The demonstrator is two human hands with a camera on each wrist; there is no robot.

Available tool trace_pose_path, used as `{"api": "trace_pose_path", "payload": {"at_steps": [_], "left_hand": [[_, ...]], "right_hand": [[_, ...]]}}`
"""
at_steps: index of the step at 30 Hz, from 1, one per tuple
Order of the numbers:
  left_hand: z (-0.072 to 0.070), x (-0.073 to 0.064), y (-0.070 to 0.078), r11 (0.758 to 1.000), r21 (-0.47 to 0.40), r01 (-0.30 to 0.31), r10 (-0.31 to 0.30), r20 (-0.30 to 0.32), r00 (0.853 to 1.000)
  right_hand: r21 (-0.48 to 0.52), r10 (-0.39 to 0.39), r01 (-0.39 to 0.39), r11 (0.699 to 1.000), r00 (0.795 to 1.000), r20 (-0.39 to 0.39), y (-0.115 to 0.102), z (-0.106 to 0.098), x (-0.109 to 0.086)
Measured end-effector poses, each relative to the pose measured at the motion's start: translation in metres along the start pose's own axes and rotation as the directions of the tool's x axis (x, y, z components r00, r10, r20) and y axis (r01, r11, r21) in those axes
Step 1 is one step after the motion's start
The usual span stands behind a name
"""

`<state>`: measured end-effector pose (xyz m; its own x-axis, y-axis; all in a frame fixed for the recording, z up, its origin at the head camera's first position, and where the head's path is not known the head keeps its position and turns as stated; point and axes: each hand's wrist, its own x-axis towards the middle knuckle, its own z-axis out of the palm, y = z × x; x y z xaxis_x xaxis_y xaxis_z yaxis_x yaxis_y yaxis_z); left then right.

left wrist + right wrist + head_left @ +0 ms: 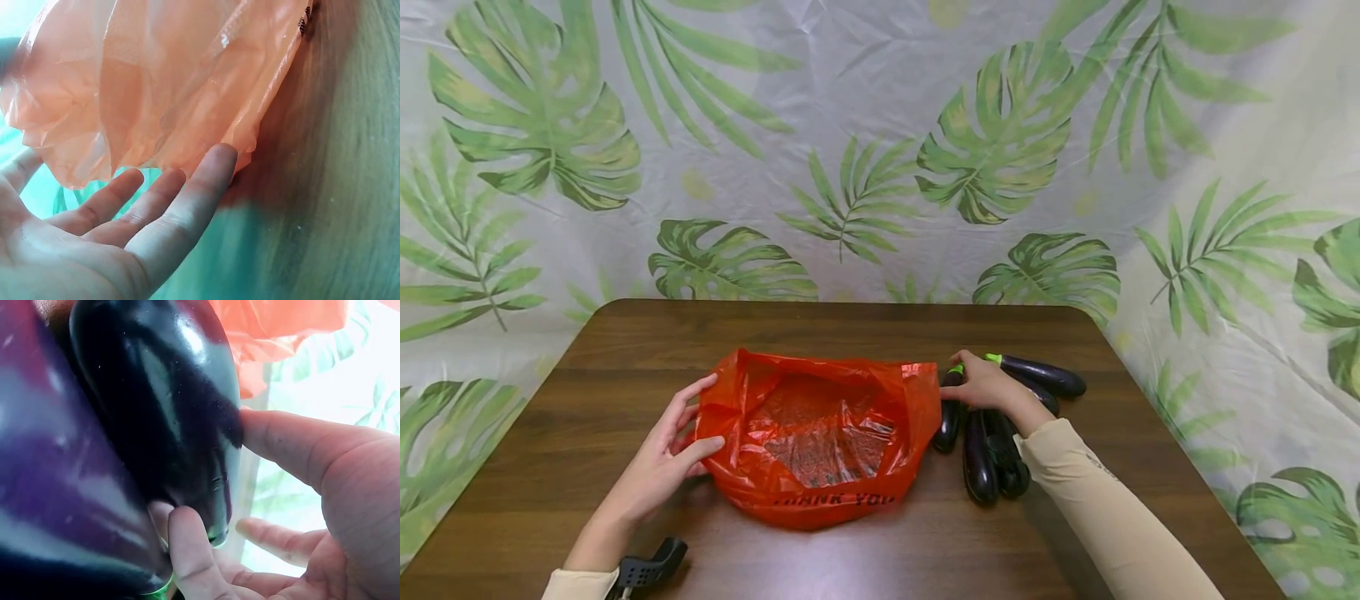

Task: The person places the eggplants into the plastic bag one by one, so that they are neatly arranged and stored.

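Observation:
A red plastic bag [808, 515] with "THANK YOU" printed on its front stands on the table, its mouth spread wide. My left hand [658, 458] is at its left side, fingers loosely extended; the left wrist view shows fingertips [220, 159] against the plastic. To the right of the bag, my right hand [988, 387] pinches a dark, glossy eggplant [949, 427] near its green stem end. The right wrist view has the thumb on one side of that eggplant [162, 406] and a finger on the other. A purple eggplant [56, 469] lies right beside it.
Several more eggplants lie near my right hand: one [980, 467] in front, one [1052, 377] behind to the right, others partly under the wrist. The dark wooden table [842, 329] ends at a leaf-print curtain [880, 167]. A black wrist device [655, 565] sits on my left wrist.

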<state>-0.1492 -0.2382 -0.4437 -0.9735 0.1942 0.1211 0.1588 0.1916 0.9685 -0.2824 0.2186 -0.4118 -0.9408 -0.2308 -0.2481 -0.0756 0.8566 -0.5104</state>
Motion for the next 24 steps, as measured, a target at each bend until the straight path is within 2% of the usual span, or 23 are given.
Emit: {"api": "trace_pose_path", "payload": {"at_steps": [4,11,24], "left_hand": [[-0.001,-0.001,-0.003,0.999,-0.034,-0.014,0.015,0.015,1.0],[-0.002,-0.002,-0.006,0.992,-0.112,-0.055,0.06,0.038,0.997],[-0.001,-0.003,-0.008,0.991,-0.124,-0.052,0.059,0.052,0.997]], "right_hand": [[0.025,0.007,-0.007,1.0,1.0,0.001,-0.001,0.0,0.0],[0.008,-0.024,0.024,1.0,1.0,0.001,-0.001,-0.001,-0.003],[0.136,-0.017,0.016,0.991,1.0,0.005,0.003,-0.007,-0.01]]}}
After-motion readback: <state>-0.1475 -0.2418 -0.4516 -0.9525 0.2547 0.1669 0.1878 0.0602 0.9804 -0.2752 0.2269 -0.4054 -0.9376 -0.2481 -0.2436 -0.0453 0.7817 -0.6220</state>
